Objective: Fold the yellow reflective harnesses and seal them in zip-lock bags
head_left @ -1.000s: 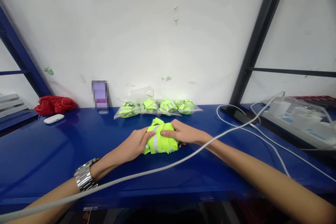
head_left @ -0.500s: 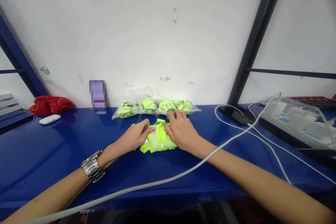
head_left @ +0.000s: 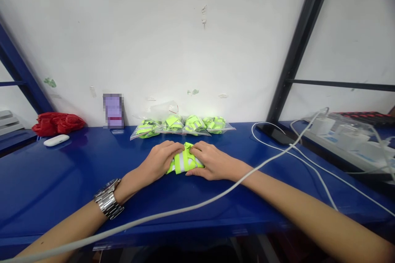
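Observation:
A folded bundle of neon-yellow reflective strap (head_left: 185,162) with silver-grey bands lies on the blue table (head_left: 123,150) in front of me. My left hand (head_left: 163,157) grips its left end, fingers curled over the top. On the other end, my right hand (head_left: 210,160) has its fingers over the top and its thumb along the near side. Parts of the bundle are hidden under both hands. Just behind, against the wall, several similar yellow bundles (head_left: 194,124) sit in clear plastic bags.
A white cable (head_left: 197,210) runs across the view above my right forearm. At left are a red plastic bag (head_left: 58,123), a white oval case (head_left: 56,140) and an upright phone (head_left: 115,111). To the right lie a dark phone (head_left: 274,133) and white chargers (head_left: 352,139).
My right hand has come down from the bundle's top to its right end, thumb now on the near side. My left fingers have moved over the top. The bundle looks more compressed.

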`<state>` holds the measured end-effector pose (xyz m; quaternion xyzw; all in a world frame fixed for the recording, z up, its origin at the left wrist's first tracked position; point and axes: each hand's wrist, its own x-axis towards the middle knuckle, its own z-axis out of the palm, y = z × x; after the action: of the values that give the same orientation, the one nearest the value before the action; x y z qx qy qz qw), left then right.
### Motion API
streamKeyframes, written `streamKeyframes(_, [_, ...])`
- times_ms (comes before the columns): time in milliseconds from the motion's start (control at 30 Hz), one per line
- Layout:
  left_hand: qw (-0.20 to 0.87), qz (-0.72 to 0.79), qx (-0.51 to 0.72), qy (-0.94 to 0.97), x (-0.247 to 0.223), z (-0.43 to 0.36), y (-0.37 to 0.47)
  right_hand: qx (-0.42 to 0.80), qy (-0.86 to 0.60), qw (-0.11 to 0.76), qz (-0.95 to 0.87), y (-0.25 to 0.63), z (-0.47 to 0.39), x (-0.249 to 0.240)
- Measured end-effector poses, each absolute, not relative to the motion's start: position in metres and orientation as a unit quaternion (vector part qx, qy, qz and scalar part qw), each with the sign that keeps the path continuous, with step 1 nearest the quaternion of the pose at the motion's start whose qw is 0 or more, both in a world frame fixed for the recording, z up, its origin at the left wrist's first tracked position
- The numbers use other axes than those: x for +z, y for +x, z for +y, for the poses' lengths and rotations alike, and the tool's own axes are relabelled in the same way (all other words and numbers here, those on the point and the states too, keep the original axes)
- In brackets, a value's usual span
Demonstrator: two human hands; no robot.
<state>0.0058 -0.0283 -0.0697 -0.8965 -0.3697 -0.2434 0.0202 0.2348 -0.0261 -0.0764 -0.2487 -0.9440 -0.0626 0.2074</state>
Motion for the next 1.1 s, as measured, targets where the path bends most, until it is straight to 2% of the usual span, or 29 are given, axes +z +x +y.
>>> streamKeyframes(167, [0.054, -0.344, -0.170, -0.922, -0.072, -0.046, 0.003, 0.003, -0.279, 0.217, -0.936, 0.237, -0.022, -0.076])
streamKeyframes(300, [0.060, -0.345, -0.160, -0.923, -0.072, -0.045, 0.001, 0.069, -0.303, 0.245, -0.918, 0.237, -0.024, -0.067])
streamKeyframes(567, [-0.019, -0.377, -0.197, -0.905, -0.058, -0.045, 0.006, 0.243, -0.324, 0.283, -0.869, 0.233, -0.023, -0.055])
streamKeyframes(767, [-0.123, -0.425, -0.201, -0.874, -0.051, -0.028, 0.009, 0.295, -0.341, 0.287, -0.845, 0.228, -0.011, -0.057])
streamKeyframes(867, [-0.119, -0.442, -0.191, -0.868, -0.054, -0.012, 0.007, 0.259, -0.348, 0.281, -0.856, 0.223, 0.001, -0.060])
streamKeyframes(1000, [-0.074, -0.449, -0.184, -0.871, -0.060, 0.010, 0.007, 0.121, -0.388, 0.271, -0.873, 0.214, 0.022, -0.066])
streamKeyframes(1100, [-0.054, -0.434, -0.199, -0.877, -0.066, 0.019, 0.008, 0.108, -0.389, 0.259, -0.878, 0.209, 0.031, -0.069])
